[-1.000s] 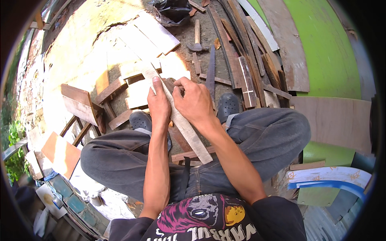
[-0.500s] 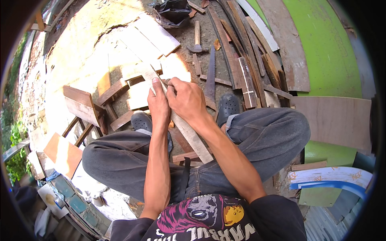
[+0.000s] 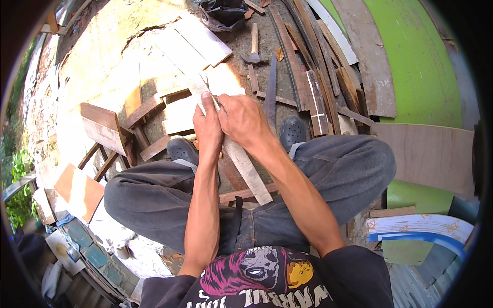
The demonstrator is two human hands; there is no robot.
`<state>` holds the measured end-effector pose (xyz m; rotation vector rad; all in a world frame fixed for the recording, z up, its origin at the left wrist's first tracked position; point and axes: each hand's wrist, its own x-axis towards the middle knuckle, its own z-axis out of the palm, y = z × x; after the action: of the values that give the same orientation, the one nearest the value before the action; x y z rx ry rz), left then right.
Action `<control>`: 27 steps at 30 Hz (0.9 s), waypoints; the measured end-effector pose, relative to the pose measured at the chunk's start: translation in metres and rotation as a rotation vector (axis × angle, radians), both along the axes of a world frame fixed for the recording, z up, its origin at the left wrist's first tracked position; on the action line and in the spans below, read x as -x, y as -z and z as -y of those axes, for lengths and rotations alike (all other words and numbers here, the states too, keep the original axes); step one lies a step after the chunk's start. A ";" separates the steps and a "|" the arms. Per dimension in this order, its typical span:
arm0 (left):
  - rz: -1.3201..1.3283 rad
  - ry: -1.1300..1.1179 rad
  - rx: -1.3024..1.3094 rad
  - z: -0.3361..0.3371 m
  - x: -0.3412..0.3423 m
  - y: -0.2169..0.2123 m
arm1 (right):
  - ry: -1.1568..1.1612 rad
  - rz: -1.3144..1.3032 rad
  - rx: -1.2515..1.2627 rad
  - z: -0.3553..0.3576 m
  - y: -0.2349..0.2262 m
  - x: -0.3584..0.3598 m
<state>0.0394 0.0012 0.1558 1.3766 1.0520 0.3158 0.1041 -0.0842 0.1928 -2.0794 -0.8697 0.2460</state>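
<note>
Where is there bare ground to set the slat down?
Both hands, left and right, grip the slat. Bare: the sunlit ground left of the boards. Crowded: scrap strips around the hammer and saw.

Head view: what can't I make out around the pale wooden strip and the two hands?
- Pale wooden strip: its middle is hidden under both hands; its far end washes out in sun glare.
- Left hand and right hand: seen from the back only, so whatever the fingertips pinch is hidden.
- Dark hand saw: teeth too small to judge.
</note>
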 end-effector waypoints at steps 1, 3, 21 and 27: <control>-0.017 0.004 -0.012 0.000 -0.001 -0.001 | -0.006 -0.033 0.022 0.001 -0.002 0.000; -0.009 -0.026 -0.013 -0.001 -0.003 -0.005 | -0.019 -0.099 0.067 0.005 -0.008 0.002; -0.048 0.041 0.010 -0.007 -0.002 -0.002 | 0.090 -0.100 0.167 0.063 -0.024 0.012; -0.078 0.053 -0.017 0.002 0.000 -0.011 | 0.108 -0.074 0.051 0.029 -0.008 0.006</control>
<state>0.0397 -0.0012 0.1665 1.4392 1.0766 0.2338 0.0983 -0.1128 0.2009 -2.1435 -0.7111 0.2880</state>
